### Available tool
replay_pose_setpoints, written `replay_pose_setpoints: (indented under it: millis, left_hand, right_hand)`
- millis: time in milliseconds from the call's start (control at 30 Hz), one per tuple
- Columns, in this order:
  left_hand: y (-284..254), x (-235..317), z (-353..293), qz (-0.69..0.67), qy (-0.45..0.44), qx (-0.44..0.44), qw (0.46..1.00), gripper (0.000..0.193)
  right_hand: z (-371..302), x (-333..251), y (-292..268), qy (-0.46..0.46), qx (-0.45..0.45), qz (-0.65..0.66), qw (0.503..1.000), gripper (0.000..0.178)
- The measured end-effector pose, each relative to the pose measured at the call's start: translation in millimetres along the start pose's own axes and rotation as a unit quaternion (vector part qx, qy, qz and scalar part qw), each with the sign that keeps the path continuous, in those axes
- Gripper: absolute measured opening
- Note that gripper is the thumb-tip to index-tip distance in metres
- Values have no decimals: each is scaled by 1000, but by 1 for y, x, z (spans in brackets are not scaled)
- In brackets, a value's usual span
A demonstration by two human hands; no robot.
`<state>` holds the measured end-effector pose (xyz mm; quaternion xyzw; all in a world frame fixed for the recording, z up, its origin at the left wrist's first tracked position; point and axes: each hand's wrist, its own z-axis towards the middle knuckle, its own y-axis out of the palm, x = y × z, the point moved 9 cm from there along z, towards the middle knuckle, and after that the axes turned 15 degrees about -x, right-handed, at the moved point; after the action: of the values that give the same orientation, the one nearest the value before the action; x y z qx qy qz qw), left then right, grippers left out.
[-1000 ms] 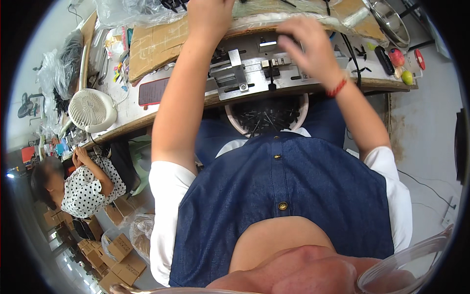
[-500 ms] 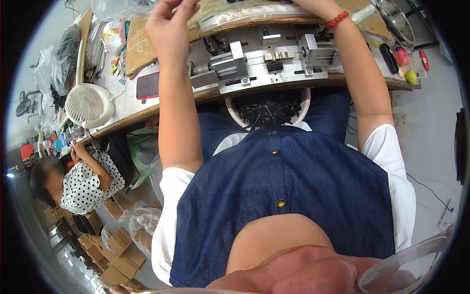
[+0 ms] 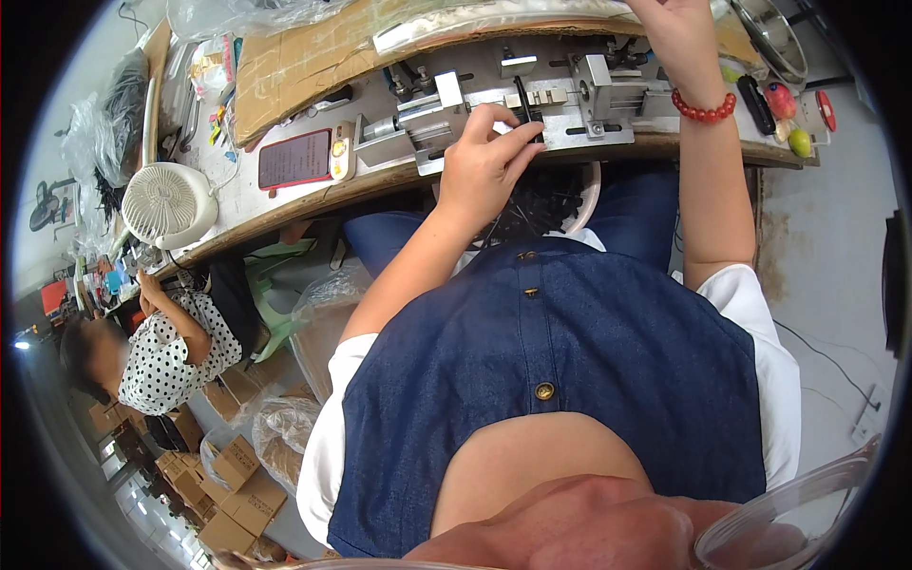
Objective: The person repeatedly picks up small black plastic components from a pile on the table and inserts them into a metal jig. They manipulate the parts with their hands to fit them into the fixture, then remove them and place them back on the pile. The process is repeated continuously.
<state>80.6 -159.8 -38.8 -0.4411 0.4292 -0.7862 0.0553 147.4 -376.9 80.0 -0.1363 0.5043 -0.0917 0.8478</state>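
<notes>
My left hand (image 3: 480, 171) is at the front of a metal clamping fixture (image 3: 594, 135). Its fingers are closed on a slim black rod-like part (image 3: 522, 99), which stands at a tilt over the fixture's middle beside a small pale metal block (image 3: 548, 98). The part's lower end is hidden by the fingers. Beyond the fixture's right side is my right hand (image 3: 686, 52), raised near the top edge with a red bead bracelet on the wrist. The picture's edge cuts off its fingertips, so whatever they may hold is not visible.
Below the table edge, a pink-rimmed basin (image 3: 594, 195) of black slender parts sits between my legs. To the left lie a phone (image 3: 293, 160) and a white fan (image 3: 171, 204). Cardboard (image 3: 294, 81) runs behind the fixture. A co-worker in a dotted shirt (image 3: 180, 351) sits at left.
My left hand has come down from the top edge to the fixture, now with the black rod-like part. My right hand has shifted right and nearer, so more of it shows.
</notes>
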Motion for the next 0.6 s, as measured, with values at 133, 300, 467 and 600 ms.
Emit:
replay_pose_setpoints:
  millis: [133,300,467,600]
  left_hand:
    - [3,-1,-2,22,37,47,998,27]
    - [0,8,0,28,34,28,999,28]
    - [-22,8,9,-13,29,20,999,33]
    - [-96,18,53,109,78,175,975,17]
  right_hand:
    - [-18,3,13,0,-14,38,999,17]
    - [-56,-1,31,-2,-27,44,999,21]
    - [-90,-27,67,-17,-105,-117,987,20]
    - [-115,-19,99,-35,-167,-246,954,20]
